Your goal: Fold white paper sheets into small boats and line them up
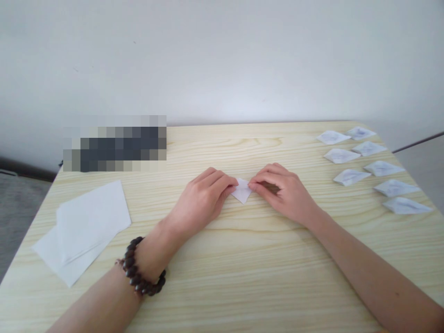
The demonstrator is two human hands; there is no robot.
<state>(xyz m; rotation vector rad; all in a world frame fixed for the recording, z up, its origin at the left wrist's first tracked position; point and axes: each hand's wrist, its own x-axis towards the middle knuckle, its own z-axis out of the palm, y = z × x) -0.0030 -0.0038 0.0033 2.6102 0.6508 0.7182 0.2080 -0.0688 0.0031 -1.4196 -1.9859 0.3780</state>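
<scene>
Paper, a small white folded piece, sits at the middle of the wood-grain table, with one sharp corner aimed down toward the person at work. From the head view, the only one I have, its side corners reach left and right toward the two hands, and a faint crease runs crosswise between them. Fingertips cover both ends, so I can't say for certain which way its long axis goes; the part that shows looks like a squat diamond.

It lies right between the fingertips. The left hand has thumb and forefinger closed on its left side, the forefinger lying over the upper edge. The right hand pinches the right corner between thumb and forefinger, the other fingers curled loosely above. The near corner pokes out bare below both grips, close to the tabletop; whether it touches the wood I can't make out.

A dark beaded bracelet circles the left wrist. Over on the left, white paper sheets lie in a loose, skewed pile, and behind them is something dark, too blurred to name. Off to the right, eight folded paper boats stand in two uneven columns, their long axes running roughly left to right, pointed at both ends.
</scene>
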